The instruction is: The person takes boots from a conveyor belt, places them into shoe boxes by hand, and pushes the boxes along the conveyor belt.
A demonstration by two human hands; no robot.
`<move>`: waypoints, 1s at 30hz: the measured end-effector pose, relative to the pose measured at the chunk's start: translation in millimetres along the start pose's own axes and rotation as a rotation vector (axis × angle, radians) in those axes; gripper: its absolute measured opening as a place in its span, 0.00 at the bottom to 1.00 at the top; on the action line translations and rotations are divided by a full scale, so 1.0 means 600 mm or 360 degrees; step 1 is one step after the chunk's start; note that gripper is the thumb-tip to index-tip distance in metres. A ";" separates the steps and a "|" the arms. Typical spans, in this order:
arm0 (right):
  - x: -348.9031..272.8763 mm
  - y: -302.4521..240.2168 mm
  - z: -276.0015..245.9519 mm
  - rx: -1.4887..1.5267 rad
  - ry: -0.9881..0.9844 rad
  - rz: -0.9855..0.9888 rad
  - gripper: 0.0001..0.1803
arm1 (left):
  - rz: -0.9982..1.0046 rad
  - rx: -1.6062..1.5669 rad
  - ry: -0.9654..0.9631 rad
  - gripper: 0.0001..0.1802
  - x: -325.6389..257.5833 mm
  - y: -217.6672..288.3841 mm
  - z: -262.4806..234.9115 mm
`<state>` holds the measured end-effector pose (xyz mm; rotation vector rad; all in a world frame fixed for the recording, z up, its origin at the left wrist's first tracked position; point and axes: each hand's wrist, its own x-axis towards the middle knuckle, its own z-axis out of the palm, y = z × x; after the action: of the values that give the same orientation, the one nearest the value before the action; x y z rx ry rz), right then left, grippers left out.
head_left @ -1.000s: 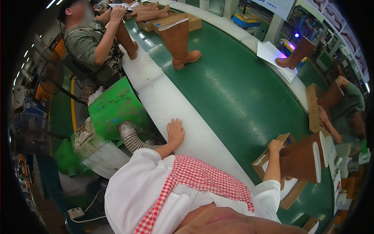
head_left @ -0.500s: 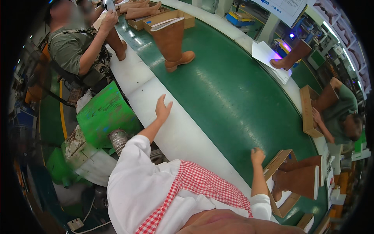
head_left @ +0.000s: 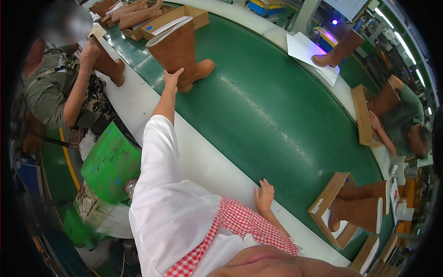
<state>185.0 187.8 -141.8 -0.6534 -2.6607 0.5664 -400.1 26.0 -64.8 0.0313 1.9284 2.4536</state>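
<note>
A tall brown boot [head_left: 177, 48] stands upright on the green conveyor belt [head_left: 258, 97], its toe pointing right. My left arm is stretched far out, and my left hand [head_left: 171, 79] grips the back of the boot's lower shaft, just above the heel; the boot partly hides its fingers. My right hand [head_left: 264, 196] is open and holds nothing. Its fingers are spread over the belt's near edge, beside the white border [head_left: 207, 157].
An open box [head_left: 318, 207] with brown boots stands at the right. Farther back are another box [head_left: 198, 18] and more boots [head_left: 138, 16]. One co-worker [head_left: 50, 92] sits at the left; another [head_left: 404, 120] handles a boot at the right. A green machine [head_left: 110, 161] stands left of me.
My left hand has reached forward and left onto the boot. My right hand has drawn back leftward from beside the right-hand box. The whole view has shifted somewhat.
</note>
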 end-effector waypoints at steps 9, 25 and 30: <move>-0.004 0.006 0.006 -0.0061 -0.0041 -0.0074 0.17 | 0.0089 0.0108 -0.0160 0.39 -0.017 -0.021 0.015; 0.197 -0.177 -0.134 0.0614 0.0236 -0.0138 0.38 | -0.0425 -0.0452 -0.1087 0.36 -0.373 0.088 0.020; 0.163 -0.189 -0.126 0.1210 -0.0197 0.0103 0.43 | -0.0583 -0.0322 -0.1478 0.37 -0.579 0.087 0.034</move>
<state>93.2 166.4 -2.9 -0.4725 -2.2513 1.5572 -52.2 23.6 -10.5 0.6234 1.1529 1.8527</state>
